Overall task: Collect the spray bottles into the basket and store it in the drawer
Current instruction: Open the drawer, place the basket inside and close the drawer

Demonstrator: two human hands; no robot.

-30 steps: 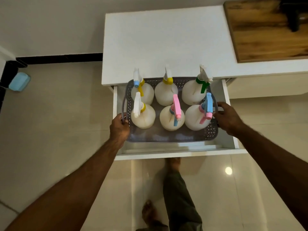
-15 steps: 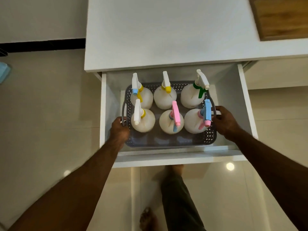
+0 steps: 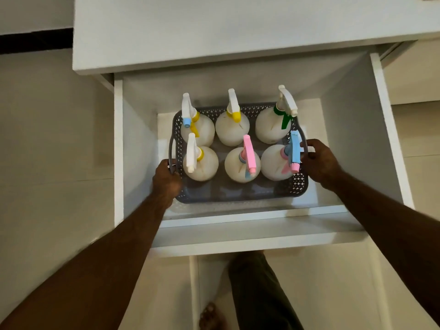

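A grey perforated basket (image 3: 238, 195) sits low inside the open white drawer (image 3: 257, 236). Several white spray bottles stand upright in it in two rows, among them one with a pink trigger (image 3: 240, 166), one with a green collar (image 3: 271, 127) and one with a yellow collar (image 3: 232, 128). My left hand (image 3: 166, 181) grips the basket's left handle. My right hand (image 3: 319, 161) holds the right handle beside the bottle with the blue and pink trigger (image 3: 277, 163).
The white cabinet top (image 3: 226, 25) overhangs the back of the drawer. The drawer's side walls stand close to both hands. My leg and bare foot (image 3: 212, 316) are on the tiled floor below the drawer front.
The basket has gone down from the drawer's rim to deep inside the drawer. Both hands kept hold of the handles and sank with it. The camera has come closer.
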